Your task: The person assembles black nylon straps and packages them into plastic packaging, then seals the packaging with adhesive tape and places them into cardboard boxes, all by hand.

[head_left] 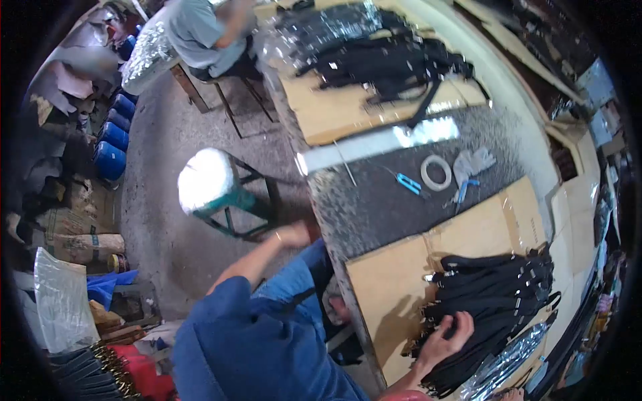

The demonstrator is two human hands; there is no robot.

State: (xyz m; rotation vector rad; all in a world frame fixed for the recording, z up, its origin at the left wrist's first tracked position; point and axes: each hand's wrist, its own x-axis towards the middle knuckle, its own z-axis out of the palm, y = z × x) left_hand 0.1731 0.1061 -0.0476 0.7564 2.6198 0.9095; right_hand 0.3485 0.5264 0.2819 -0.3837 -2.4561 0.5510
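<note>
My right hand (449,339) is over a pile of black straps (488,294) with small metal fittings, at the lower right. Its fingers are apart and slightly curled, with no strap seen lifted in them. The straps lie on a cardboard sheet (381,281) on the table, and the hand casts a shadow there. Farther left, beside the table's edge and close to my jeans, is my left hand (301,234). Motion blurs it, so its fingers do not show clearly. Clear plastic wrap (505,364) lies along the straps' near side.
Mid-table are a tape roll (436,173), a blue-handled tool (408,184), a pale glove (475,162) and a shiny metal strip (374,146). More black straps (388,67) lie on farther cardboard. A co-worker (207,37) sits beyond a green stool (231,200). Blue drums (110,160) line the left.
</note>
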